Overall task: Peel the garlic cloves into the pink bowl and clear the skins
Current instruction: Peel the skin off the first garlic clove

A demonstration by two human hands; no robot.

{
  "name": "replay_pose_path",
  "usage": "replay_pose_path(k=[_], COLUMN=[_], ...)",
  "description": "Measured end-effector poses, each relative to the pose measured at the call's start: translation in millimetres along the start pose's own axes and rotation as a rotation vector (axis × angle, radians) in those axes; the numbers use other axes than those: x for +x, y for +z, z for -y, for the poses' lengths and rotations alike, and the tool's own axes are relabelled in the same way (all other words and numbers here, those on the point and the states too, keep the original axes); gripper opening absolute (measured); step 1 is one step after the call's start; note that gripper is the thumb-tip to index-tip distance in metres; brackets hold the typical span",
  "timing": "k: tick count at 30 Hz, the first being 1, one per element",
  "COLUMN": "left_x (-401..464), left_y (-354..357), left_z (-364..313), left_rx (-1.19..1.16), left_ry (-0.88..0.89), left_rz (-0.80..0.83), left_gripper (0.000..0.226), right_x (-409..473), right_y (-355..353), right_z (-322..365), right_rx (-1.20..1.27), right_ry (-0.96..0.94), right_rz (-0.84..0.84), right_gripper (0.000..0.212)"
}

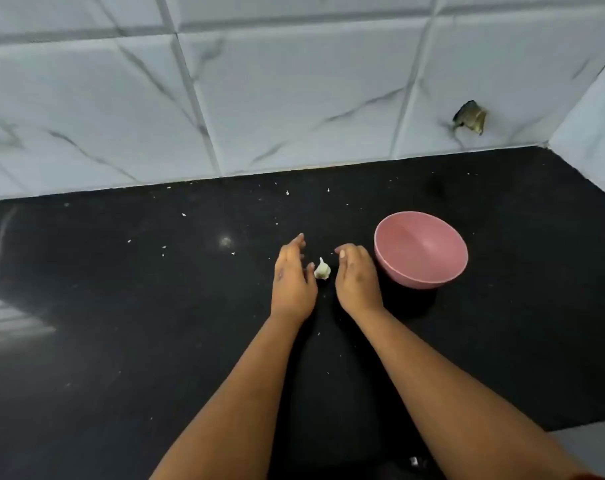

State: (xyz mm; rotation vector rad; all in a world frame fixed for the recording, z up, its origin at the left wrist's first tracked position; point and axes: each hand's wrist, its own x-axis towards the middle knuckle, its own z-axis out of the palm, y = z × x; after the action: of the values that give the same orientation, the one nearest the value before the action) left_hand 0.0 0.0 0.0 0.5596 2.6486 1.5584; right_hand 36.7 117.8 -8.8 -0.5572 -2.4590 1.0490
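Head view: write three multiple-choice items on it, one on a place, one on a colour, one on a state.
1. Where does the garlic lie?
A. in the bowl
B. on the counter between the hands
C. against the wall

2. What colour is the bowl?
A. pink
B. green
C. white

3. What is in the bowl?
A. peeled cloves
B. skins
C. nothing

Answers:
1 B: it sits on the black counter between the left hand and the right hand.
2 A: its wall and inside are pink.
3 C: the inside shows bare.

garlic (322, 269) too small to tell cloves, palms hidden, dark object (414, 461) blurred at bottom edge
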Motion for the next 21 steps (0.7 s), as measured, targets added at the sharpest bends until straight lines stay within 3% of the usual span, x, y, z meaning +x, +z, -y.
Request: replay_pose_path(k=[4, 9, 14, 21], left_x=[-7, -21, -27, -19], left_y=[17, 25, 22, 19], left_z=[13, 21, 21, 25], left_rx=[-0.012, 0.027, 0.069, 0.099], left_ry=[-0.028, 0.02, -0.02, -0.078], left_rz=[-0.092, -0.125, -0.128, -0.17], left_gripper=[0.045, 0.047, 0.046, 0.021], right_x=[-12, -12, -15, -5], right_y=[9, 8, 2, 4], right_z=[-9, -17, -21, -26], right_rx=[-0.097, -0.052, -0.016, 0.034], right_ry=[-0.153, -0.229, -0.23, -0.159], right_rz=[-0.099, 0.003, 0.067, 0.033], right_gripper=[0.027, 0.028, 0.031, 0.019])
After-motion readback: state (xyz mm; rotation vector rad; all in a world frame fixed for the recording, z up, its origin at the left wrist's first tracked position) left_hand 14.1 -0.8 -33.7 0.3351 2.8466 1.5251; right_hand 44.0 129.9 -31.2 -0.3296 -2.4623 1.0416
